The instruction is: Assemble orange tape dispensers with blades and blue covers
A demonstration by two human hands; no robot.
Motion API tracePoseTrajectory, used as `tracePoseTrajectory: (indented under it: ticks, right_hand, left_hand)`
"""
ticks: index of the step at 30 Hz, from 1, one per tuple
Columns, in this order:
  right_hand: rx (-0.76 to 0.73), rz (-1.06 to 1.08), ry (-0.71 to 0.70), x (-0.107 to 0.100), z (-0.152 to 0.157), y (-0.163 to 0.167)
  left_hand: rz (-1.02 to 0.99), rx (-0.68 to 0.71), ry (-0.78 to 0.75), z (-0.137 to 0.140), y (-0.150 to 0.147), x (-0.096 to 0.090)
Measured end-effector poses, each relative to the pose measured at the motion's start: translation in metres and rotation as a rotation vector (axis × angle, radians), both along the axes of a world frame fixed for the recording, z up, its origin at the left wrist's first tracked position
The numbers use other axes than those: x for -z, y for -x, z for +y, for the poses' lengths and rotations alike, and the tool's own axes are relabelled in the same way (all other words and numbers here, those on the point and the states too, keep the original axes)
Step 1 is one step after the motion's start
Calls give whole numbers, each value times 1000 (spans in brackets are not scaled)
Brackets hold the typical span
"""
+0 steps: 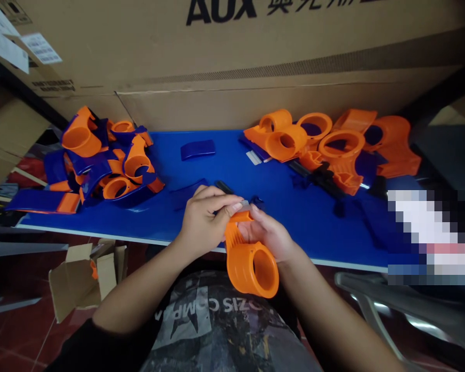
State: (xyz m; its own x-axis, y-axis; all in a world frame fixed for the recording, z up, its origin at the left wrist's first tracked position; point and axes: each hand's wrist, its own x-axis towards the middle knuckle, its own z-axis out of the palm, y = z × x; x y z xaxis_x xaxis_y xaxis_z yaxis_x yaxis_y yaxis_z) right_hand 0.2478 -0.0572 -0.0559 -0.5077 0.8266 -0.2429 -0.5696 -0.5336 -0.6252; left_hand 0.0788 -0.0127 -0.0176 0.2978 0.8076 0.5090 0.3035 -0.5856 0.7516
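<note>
Near the table's front edge, my right hand [273,232] is closed around the upper part of an orange plastic tape dispenser body [251,263], whose round ring hangs toward me. My left hand [207,219] is closed in a pinch on a small grey flat piece [245,206] at the dispenser's far end. Whether that piece is seated in the orange plastic or only touching it I cannot tell. Just beyond my hands, a dark blue plastic piece [188,194] and a dark tool-like object [223,187] lie partly hidden. A curved blue cover [197,150] rests farther back.
Orange-and-blue dispensers [112,165] are heaped at the left of the blue table [163,227]. Several orange bodies [313,137] are piled at the right, beside small pale strips [254,157]. A large cardboard box [232,57] stands behind; an open carton [75,281] sits on the floor.
</note>
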Motion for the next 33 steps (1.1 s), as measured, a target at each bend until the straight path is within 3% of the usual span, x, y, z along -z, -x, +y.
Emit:
tracePoseTrajectory:
  ticks: [5,15,21,24,27,30,33]
  right_hand:
    - [10,25,5,-3,0,-1]
    - [-29,4,16,-6,3,-1]
    - [185,-20,89,-9,5,7]
    - [213,-75,145,-12,5,9]
    - [171,-158,162,-11,4,9]
    - [220,-280,137,-8,2,9]
    - [261,-315,82,-11,2,8]
  left_hand:
    - [32,-27,-56,0,2,10]
    - [167,9,-142,6,11,9]
    - [455,83,-178,18,21,-1]
    - [529,133,-138,23,20,-5]
    - [483,211,-73,26,18,-6]
    - [418,278,-48,30,18,-11]
    - [383,228,-55,39,21,-18]
